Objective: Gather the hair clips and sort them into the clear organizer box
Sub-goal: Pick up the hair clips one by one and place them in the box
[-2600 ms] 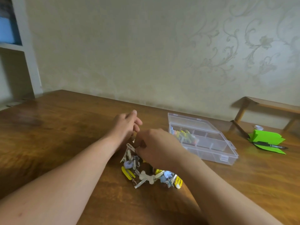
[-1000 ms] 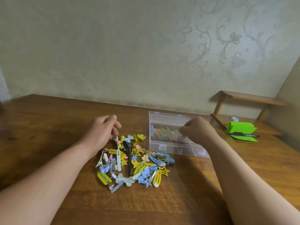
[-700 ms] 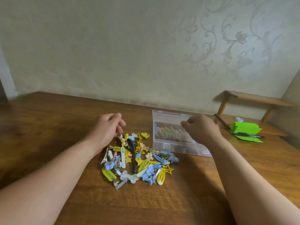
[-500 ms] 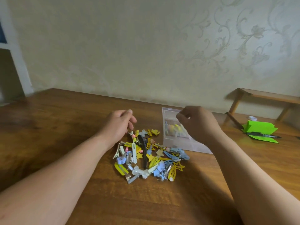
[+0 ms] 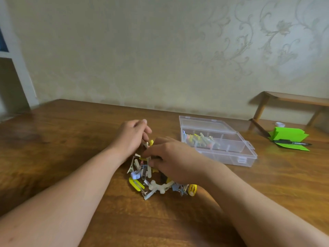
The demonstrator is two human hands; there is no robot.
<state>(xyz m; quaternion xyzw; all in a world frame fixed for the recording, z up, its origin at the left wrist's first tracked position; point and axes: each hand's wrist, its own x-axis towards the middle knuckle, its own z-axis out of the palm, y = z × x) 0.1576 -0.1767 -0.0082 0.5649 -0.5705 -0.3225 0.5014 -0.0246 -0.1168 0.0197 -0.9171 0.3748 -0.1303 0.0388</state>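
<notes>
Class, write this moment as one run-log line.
phase: gathering | left hand: curled at far edge of hair clips | right hand: atop them, hold unclear | clear organizer box: open, some clips inside

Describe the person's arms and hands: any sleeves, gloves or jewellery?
The left forearm and right forearm are bare to the frame's edge, no sleeve in view. The left hand and right hand are ungloved; no ring, watch or bracelet shows.
</notes>
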